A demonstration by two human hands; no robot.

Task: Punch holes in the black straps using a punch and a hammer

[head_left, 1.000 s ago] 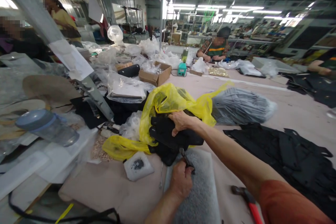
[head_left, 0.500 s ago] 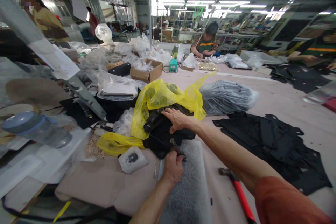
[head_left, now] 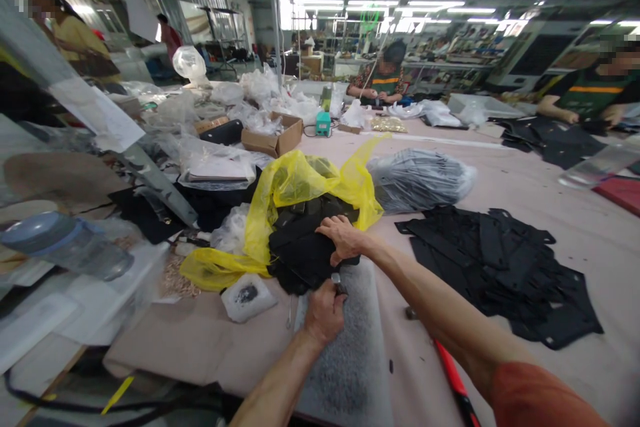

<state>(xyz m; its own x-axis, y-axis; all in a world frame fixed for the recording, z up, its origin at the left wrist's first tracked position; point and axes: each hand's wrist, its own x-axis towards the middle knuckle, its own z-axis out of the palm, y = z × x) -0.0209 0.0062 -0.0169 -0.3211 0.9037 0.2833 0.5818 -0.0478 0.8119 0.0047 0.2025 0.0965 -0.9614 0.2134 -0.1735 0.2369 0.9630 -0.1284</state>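
Across a workshop table, the right hand spreads wide on black pieces by a yellow bag; the left hand grips a tool.

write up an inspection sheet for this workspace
surface: pinkish covering, small dark bits on it; grey pad at the near edge
job's things: black pieces at the mouth of a yellow bag
left hand: grips a small metal tool
right hand: fingers spread on the black pieces
clutter: clear plastic bags, cardboard box, red-handled tool partly hidden by the arm
cables: dark cord lower left
liquid spills: nothing seen
surroundings: people beyond the table, lights overhead
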